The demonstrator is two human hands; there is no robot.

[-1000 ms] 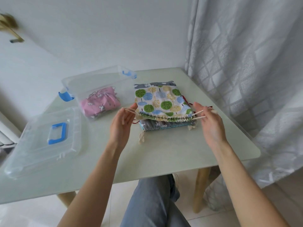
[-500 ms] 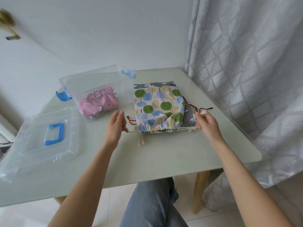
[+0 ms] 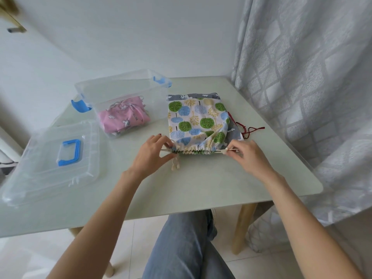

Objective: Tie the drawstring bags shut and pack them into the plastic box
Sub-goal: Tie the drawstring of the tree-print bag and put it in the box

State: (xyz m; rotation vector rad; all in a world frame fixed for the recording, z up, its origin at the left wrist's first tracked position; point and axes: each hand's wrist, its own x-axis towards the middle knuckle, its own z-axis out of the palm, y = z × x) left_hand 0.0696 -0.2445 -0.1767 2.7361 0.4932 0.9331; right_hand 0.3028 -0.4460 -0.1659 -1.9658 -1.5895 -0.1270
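Observation:
A tree-print drawstring bag [image 3: 198, 121] lies flat on the table [image 3: 201, 184], its mouth gathered into pleats at the near edge. My left hand [image 3: 151, 156] pinches the cream cord at the bag's left end. My right hand [image 3: 247, 156] pinches the cord at the right end. Under it lies a grey bag [image 3: 234, 129] with a red cord [image 3: 249, 129]. A clear plastic box [image 3: 120, 91] at the back left holds a pink bag [image 3: 124, 117].
The box's clear lid [image 3: 52, 158] with a blue handle lies on the table's left side. A curtain [image 3: 312, 77] hangs close along the right edge. My legs in jeans [image 3: 187, 248] are below the table's near edge.
Both hands pulled the cords outward, and the bag's mouth went from open and wide to gathered tight. The bag settled flat on the table.

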